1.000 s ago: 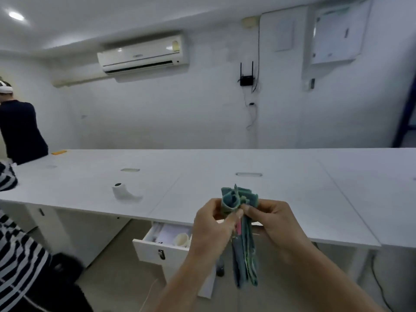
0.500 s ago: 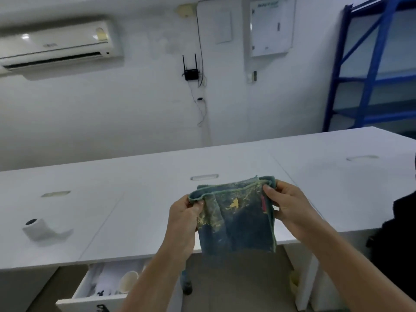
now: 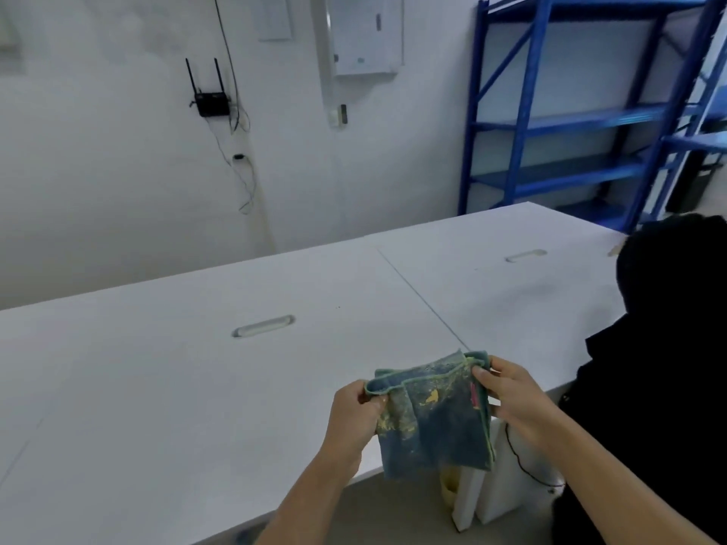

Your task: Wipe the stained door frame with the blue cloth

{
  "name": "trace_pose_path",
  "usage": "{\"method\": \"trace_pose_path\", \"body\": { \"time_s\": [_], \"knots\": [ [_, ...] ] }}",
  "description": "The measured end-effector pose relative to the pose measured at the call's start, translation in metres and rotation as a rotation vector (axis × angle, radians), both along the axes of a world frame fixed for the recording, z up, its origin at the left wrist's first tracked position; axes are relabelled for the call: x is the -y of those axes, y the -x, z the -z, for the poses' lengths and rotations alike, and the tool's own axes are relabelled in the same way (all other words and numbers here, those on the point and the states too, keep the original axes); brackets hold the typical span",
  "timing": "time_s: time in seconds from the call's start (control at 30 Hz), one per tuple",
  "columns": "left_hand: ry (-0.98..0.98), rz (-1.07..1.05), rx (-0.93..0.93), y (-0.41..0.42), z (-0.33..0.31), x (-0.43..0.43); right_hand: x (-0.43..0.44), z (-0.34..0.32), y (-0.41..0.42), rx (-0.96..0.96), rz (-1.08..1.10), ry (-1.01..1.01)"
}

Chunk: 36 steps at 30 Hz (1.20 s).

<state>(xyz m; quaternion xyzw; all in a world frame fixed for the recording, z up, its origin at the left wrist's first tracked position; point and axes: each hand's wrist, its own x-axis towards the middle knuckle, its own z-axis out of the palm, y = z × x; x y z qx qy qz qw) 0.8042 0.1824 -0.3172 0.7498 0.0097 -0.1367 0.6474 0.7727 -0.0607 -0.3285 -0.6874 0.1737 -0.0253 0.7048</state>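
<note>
The blue cloth (image 3: 432, 418), bunched a second ago, is now held spread between the left hand (image 3: 356, 415) and right hand (image 3: 511, 395), each pinching a top corner; no door frame is seen yet.

My left hand (image 3: 356, 413) and right hand (image 3: 511, 393), lower centre of frame, each pinch an upper corner of the cloth (image 3: 432, 418), forearms extended.
</note>
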Motion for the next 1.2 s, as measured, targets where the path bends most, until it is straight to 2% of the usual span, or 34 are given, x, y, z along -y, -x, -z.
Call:
{"method": "trace_pose_path", "body": {
  "time_s": [0.27, 0.4, 0.53, 0.63, 0.7, 0.8, 0.9, 1.0, 1.1, 1.2],
  "knots": [
    [-0.105, -0.042, -0.218, -0.104, 0.098, 0.082, 0.075, 0.082, -0.101, -0.211, -0.075, 0.099],
    [-0.172, -0.104, -0.27, -0.151, 0.134, 0.109, 0.099, 0.114, -0.159, -0.292, -0.105, 0.107],
    [-0.242, -0.176, -0.248, -0.199, 0.156, 0.13, 0.117, 0.138, -0.218, -0.304, -0.148, 0.194],
    [-0.417, -0.236, -0.136, -0.224, 0.168, 0.133, 0.121, 0.153, -0.247, -0.234, -0.153, 0.371],
    [-0.586, -0.155, 0.027, -0.228, 0.175, 0.131, 0.121, 0.162, -0.251, -0.158, -0.246, 0.563],
    [-0.812, 0.141, 0.234, -0.224, 0.185, 0.132, 0.116, 0.175, -0.244, -0.083, -0.514, 0.891],
    [-0.954, 0.397, 0.274, -0.216, 0.2, 0.137, 0.111, 0.187, -0.236, -0.112, -0.77, 1.115],
    [-1.06, 0.541, 0.262, -0.208, 0.213, 0.137, 0.111, 0.201, -0.229, -0.175, -0.88, 1.247],
    [-1.04, 0.52, 0.296, -0.208, 0.216, 0.133, 0.11, 0.208, -0.228, -0.175, -0.887, 1.301],
    [-0.989, 0.361, 0.243, -0.189, 0.215, 0.112, 0.107, 0.203, -0.233, -0.157, -0.828, 1.257]
  ]
}}
